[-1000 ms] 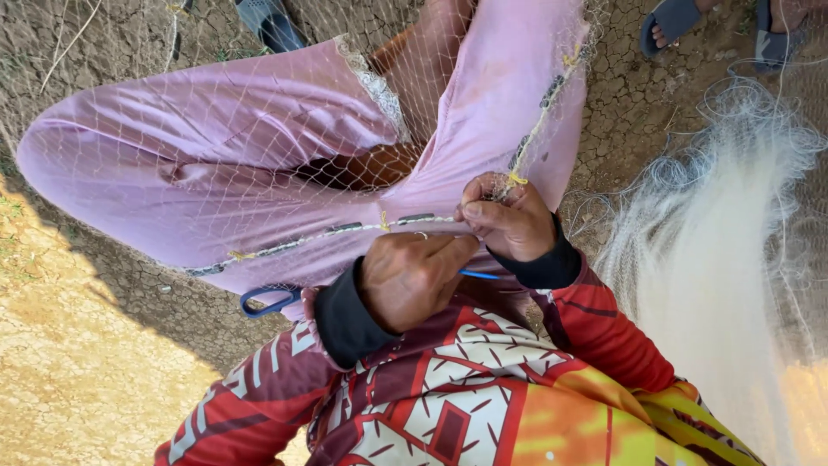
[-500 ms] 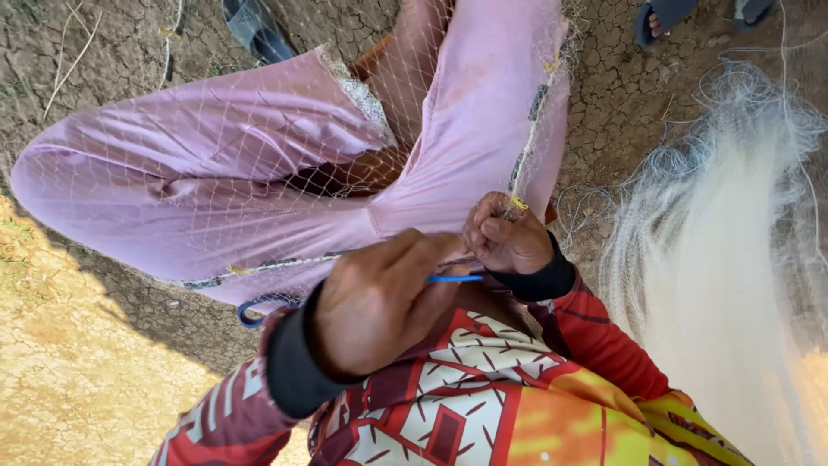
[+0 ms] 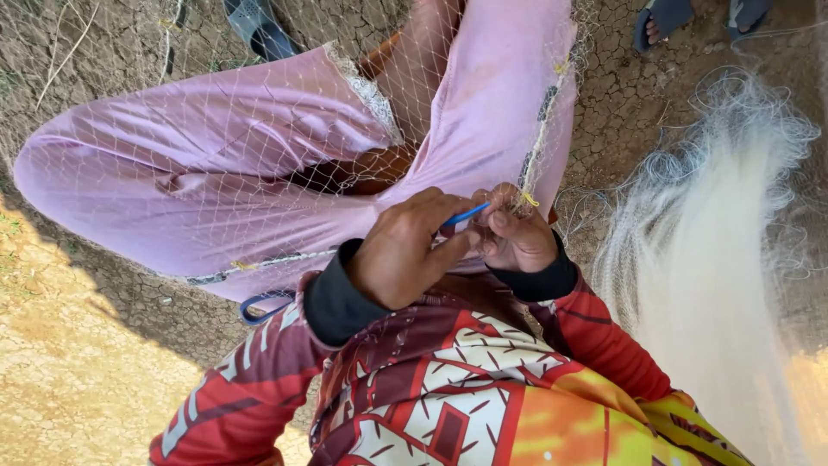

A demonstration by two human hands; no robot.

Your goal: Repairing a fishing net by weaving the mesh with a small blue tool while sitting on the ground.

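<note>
We sit on cracked dry ground (image 3: 621, 112), our pink-trousered legs (image 3: 216, 181) draped in fine fishing net (image 3: 259, 103); a heaped white bundle of net (image 3: 716, 259) crowds our right side, someone's sandalled feet (image 3: 664, 17) stand at the top edge, and bare sunlit earth lies open to our left. Our left hand (image 3: 405, 255) pinches a blue netting needle (image 3: 466, 213), fingers closed; our right hand (image 3: 513, 233), touching it, grips the net's corded edge (image 3: 539, 147), fingers curled tight.

Single head-worn view, looking steeply down and close over the person's own lap, hands centred in frame, cracked ground (image 3: 345, 26) at top edge; no second view shares the scene.
</note>
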